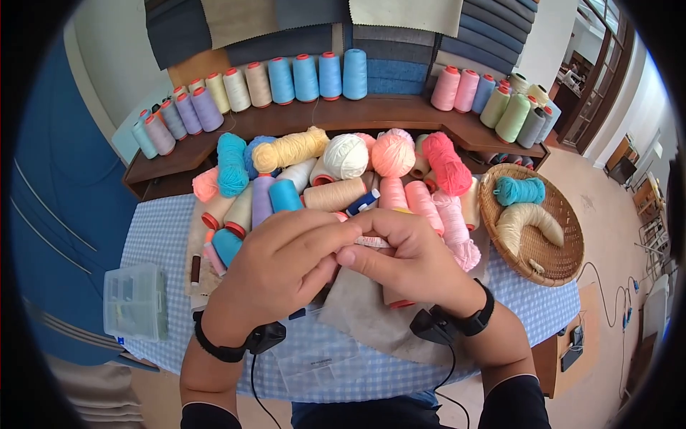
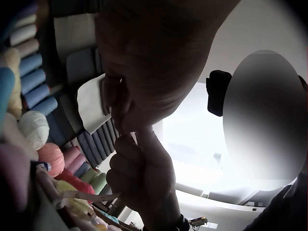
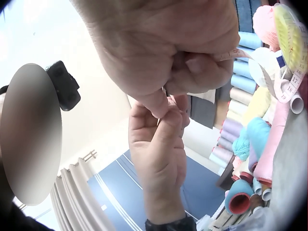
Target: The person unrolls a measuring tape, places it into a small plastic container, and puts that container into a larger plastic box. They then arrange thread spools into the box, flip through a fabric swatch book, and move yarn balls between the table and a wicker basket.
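Both hands meet at the fingertips above the middle of the table. My right hand (image 1: 414,254) holds a pale tape measure (image 1: 373,242) with its fingers curled round it. In the right wrist view, the numbered tape (image 3: 284,89) trails from that hand and loops down beside the yarn. My left hand (image 1: 279,261) pinches with thumb and forefinger at the right fingertips, where the tape's end is mostly hidden. Under the hands lie a grey cloth (image 1: 364,314) and a heap of thread cones, with a blue-labelled spool (image 1: 363,202) just beyond.
Yarn balls and skeins, such as a white ball (image 1: 346,156), top the heap. A wicker basket (image 1: 568,247) with two skeins stands right; a clear plastic box (image 1: 134,300) stands left. Behind, a wooden shelf (image 1: 400,107) bears rows of cones. Blue checked cloth (image 1: 161,229) covers the table.
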The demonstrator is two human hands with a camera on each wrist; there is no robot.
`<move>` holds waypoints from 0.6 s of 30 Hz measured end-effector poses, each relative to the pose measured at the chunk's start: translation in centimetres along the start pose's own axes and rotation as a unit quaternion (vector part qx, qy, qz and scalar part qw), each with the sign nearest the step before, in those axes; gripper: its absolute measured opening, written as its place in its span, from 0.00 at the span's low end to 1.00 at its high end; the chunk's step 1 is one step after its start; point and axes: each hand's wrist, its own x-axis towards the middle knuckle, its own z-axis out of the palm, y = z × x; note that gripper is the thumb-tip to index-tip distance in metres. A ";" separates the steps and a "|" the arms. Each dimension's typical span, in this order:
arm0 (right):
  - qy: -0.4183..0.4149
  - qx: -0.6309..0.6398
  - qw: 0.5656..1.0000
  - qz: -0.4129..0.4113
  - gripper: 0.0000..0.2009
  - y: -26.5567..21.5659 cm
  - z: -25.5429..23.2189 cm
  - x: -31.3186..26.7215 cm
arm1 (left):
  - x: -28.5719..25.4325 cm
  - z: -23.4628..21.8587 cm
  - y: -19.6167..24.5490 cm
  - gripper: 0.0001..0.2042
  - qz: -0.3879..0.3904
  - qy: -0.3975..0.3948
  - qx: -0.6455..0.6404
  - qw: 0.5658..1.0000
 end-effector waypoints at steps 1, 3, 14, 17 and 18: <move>-0.001 0.003 1.000 -0.001 0.14 0.0 0.1 0.0 | 0.2 -0.2 -0.1 0.21 -0.008 0.007 -0.028 1.000; 0.027 -0.003 0.998 -0.062 0.12 -0.1 0.2 -0.2 | 0.0 -0.5 -0.3 0.21 -0.016 0.011 -0.055 0.998; 0.067 -0.311 0.914 -0.254 0.14 -0.9 0.1 0.0 | -1.2 0.3 -0.7 0.09 -0.267 -0.002 -0.519 0.812; 0.094 -0.338 0.897 -0.270 0.13 -0.5 0.0 0.0 | -1.4 0.7 -0.9 0.07 -0.253 0.017 -0.531 0.809; 0.098 -0.361 0.885 -0.278 0.13 -0.6 -0.1 -0.1 | -1.5 0.9 -0.9 0.06 -0.241 0.030 -0.534 0.810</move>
